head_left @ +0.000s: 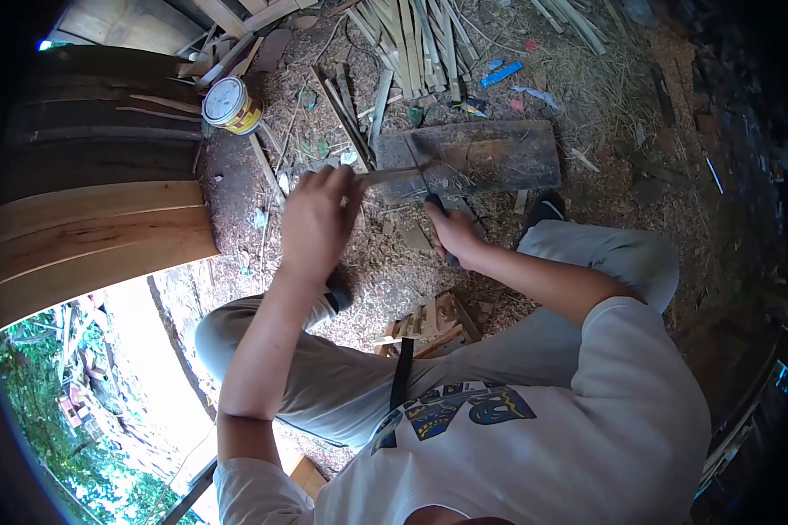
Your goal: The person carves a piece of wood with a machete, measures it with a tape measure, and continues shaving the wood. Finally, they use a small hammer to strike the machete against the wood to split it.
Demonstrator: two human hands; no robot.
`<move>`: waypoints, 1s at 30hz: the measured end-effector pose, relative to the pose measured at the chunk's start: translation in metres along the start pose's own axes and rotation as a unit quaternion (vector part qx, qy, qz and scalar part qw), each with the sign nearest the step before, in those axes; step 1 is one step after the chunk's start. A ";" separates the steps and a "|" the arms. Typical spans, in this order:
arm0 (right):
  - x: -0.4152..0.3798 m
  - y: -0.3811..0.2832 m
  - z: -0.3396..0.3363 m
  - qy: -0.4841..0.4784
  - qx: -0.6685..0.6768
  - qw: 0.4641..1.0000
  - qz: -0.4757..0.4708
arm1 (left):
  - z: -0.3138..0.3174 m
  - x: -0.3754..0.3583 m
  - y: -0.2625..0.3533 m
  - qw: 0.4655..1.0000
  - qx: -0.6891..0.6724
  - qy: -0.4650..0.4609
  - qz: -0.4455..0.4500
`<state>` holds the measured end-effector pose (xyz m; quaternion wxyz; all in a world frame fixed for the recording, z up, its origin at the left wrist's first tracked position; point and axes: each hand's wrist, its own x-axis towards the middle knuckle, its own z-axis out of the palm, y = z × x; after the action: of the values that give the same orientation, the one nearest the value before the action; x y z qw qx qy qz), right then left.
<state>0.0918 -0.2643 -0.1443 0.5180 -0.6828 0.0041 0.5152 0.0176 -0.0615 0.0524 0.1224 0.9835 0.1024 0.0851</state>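
My left hand (315,214) is closed round the end of a thin, pale wood strip (391,176), which points right over a worn board on the ground. In my right hand (460,236) is the black handle of a knife (418,163). Its narrow dark blade extends up and slightly left, crossing the strip's far end; whether they touch is unclear. The flat, dark board (508,156) lies beyond both hands, with fibres and scraps on it. My left fingertips are partly hidden behind the hand.
A small wooden stool (433,325) stands between my legs. A white-lidded bucket (225,101) is at upper left. Bundled wood strips (416,44) and a blue packet (502,74) lie beyond the board. Shavings cover the ground; large planks (96,229) are at left.
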 end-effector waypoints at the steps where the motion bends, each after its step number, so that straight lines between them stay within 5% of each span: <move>1: -0.007 -0.015 0.002 -0.012 0.042 0.999 -0.008 | -0.003 0.004 -0.007 1.000 0.008 0.025 0.004; 3: -0.026 -0.040 0.007 -0.012 0.032 0.998 -0.055 | -0.010 0.009 -0.014 0.999 -0.013 0.045 0.001; 5: -0.035 -0.051 0.009 -0.093 0.026 0.974 -0.206 | -0.011 0.011 -0.018 0.997 -0.036 0.063 0.000; 11: -0.022 -0.031 0.005 -0.109 -0.046 0.944 -0.309 | -0.006 0.012 -0.016 0.991 -0.012 0.095 0.097; 15: 0.025 0.046 -0.047 -0.031 -0.067 0.995 0.066 | -0.008 0.012 -0.019 0.990 -0.019 0.100 0.099; 19: 0.020 0.058 -0.047 -0.037 -0.079 0.995 0.050 | -0.007 0.012 -0.017 0.993 -0.026 0.092 0.062; 23: -0.013 0.000 -0.004 0.015 -0.027 0.997 0.067 | -0.010 0.013 -0.021 0.995 -0.038 0.085 0.042; 25: -0.025 -0.015 0.000 -0.070 0.021 0.991 -0.108 | -0.012 0.015 -0.020 0.995 -0.036 0.080 0.050; 30: -0.043 -0.024 0.002 -0.164 -0.040 0.955 -0.245 | -0.013 0.018 -0.011 0.995 -0.027 0.065 0.077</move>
<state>0.0831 -0.2741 -0.0963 0.5941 -0.5889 -0.2693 0.4772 0.0302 -0.0446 0.0645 0.1346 0.9773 0.0316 0.1604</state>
